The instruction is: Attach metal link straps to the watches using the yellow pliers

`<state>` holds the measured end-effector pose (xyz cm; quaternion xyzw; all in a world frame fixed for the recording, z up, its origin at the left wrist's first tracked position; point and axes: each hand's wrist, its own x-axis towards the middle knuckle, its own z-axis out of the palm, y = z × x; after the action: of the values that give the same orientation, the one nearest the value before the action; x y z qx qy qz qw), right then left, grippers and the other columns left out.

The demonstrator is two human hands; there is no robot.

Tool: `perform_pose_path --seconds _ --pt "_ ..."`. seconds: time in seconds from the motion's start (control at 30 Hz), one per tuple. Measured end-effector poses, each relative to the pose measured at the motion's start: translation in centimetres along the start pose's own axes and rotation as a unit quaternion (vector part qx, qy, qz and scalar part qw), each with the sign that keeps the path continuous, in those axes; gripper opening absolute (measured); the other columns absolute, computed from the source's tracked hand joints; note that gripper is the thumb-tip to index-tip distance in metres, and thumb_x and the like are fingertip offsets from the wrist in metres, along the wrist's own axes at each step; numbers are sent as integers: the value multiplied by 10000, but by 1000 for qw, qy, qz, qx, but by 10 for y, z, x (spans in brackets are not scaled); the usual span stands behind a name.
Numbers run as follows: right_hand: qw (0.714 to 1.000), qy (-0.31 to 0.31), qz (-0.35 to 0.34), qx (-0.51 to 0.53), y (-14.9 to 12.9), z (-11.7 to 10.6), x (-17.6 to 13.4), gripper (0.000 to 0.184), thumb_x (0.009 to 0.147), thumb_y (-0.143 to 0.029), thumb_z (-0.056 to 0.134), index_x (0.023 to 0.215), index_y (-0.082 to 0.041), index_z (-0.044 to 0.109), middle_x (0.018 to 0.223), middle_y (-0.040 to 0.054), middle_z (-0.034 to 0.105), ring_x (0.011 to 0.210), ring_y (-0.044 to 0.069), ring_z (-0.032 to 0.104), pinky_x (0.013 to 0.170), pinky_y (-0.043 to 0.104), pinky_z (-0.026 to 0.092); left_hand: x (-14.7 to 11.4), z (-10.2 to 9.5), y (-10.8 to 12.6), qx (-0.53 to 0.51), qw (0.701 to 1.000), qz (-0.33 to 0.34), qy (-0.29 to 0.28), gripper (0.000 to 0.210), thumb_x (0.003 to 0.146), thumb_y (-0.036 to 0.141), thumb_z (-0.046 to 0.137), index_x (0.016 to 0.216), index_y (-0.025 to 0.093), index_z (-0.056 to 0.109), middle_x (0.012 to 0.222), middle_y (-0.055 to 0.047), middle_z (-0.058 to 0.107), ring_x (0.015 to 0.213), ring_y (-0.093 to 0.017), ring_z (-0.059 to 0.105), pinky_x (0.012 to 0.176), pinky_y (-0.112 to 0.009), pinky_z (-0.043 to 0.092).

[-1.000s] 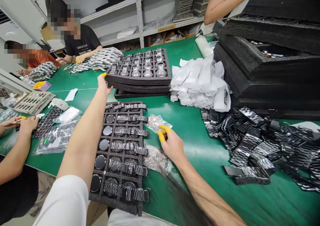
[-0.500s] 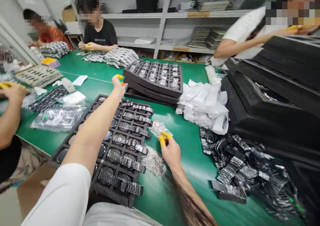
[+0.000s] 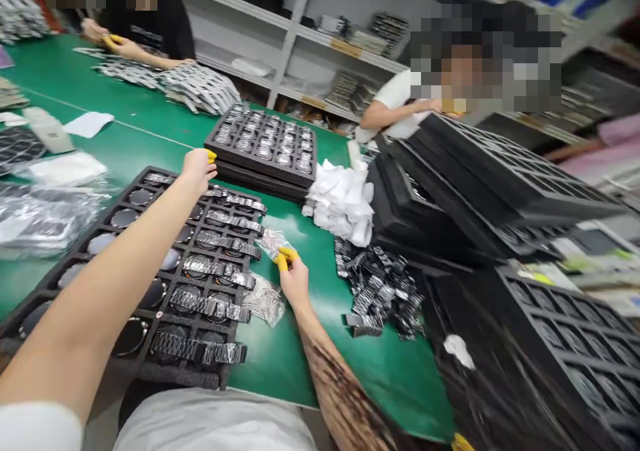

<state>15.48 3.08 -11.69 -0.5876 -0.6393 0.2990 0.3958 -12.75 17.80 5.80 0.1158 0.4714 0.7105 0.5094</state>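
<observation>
Yellow finger covers are on both my hands. My left hand (image 3: 199, 169) reaches across the foam tray (image 3: 180, 378) to the near left corner of a stack of filled trays (image 3: 260, 181). Its fingertips are pinched together; what they hold, if anything, is too small to make out. My right hand (image 3: 294, 279) pinches the near corner of a small clear bag of thin silver pins (image 3: 273, 241). A second bag of pins (image 3: 265, 301) lies just nearer, by the tray's right edge. Round watch heads (image 3: 170, 260) and black metal watch bands (image 3: 215, 271) fill the tray's slots.
Crumpled white wrapping (image 3: 343, 201) and a heap of black metal bands (image 3: 385, 288) lie to the right. Tall black foam trays (image 3: 450, 191) lean there. Clear plastic bags (image 3: 45, 218) lie at left. Two co-workers sit across the green table (image 3: 150, 134).
The view has swung right and tilted. My left hand has drawn slightly back from the tray stack, its fingers closer together. My right hand stays at the bag of pins.
</observation>
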Motion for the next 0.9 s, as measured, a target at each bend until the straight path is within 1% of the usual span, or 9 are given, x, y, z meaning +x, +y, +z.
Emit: perform_pose_path --seconds 0.07,0.17,0.23,0.3,0.37,0.47,0.63,0.77,0.9 --pt "1000 28 -3 7 -4 -8 5 327 968 -339 516 1202 -211 707 1108 112 778 965 251 722 893 392 587 -48 7 5 41 995 -19 -86 87 850 133 598 870 135 683 952 -104 680 1043 -307 711 916 -439 577" --pt "995 92 -31 -27 -4 -50 16 338 973 -357 561 1254 -215 683 1279 134 717 1183 276 650 1066 443 512 -128 1 0 161 937 33 -309 228 852 197 704 1068 171 773 1101 -98 743 937 -272 733 807 -387 582" --pt "978 145 -42 -147 1 -94 24 356 994 -373 560 1286 -200 668 1312 162 683 1275 313 578 1128 502 449 -168 -13 -17 241 891 32 -383 309 779 294 828 1076 212 810 1102 -103 768 922 -287 723 767 -385 573" --pt "941 148 16 -302 10 -139 29 365 988 -389 608 1269 -166 673 1338 210 650 1322 368 521 1115 551 428 -187 -27 -41 285 868 11 -406 374 761 394 865 1108 261 819 1094 -100 782 973 -306 716 837 -423 571" --pt "902 69 84 -418 20 -173 31 352 967 -414 674 1210 -160 693 1314 224 649 1305 395 522 1054 558 451 -187 -37 -67 265 882 -8 -389 387 700 455 895 1032 271 818 1134 -96 784 980 -307 718 855 -434 569" --pt "890 4 104 -443 30 -200 28 209 904 -347 767 1010 -169 738 1169 184 714 1176 354 596 960 463 487 -175 -45 -94 230 904 -13 -360 447 692 511 879 1062 276 795 1144 -99 788 933 -286 725 828 -428 568" --pt "890 3 94 -446 27 -216 27 186 978 -286 620 978 -179 772 1025 130 762 984 268 666 797 321 460 -172 -53 -109 219 870 -14 -441 386 802 489 837 1141 311 789 1155 -90 793 914 -253 742 834 -411 578" --pt "885 31 107 -453 26 -233 29 252 986 -216 537 1023 -158 779 990 159 779 850 276 686 692 330 390 -172 -58 -121 233 869 -7 -437 346 800 453 862 1111 317 799 1103 -84 801 971 -257 729 917 -425 581" --pt "891 44 110 -439 31 -246 27 218 921 -183 598 1012 -191 796 955 143 800 789 285 682 654 333 336 -170 -60 -127 252 863 -14 -438 324 819 471 851 1091 300 811 1104 -94 803 966 -257 729 911 -429 592"
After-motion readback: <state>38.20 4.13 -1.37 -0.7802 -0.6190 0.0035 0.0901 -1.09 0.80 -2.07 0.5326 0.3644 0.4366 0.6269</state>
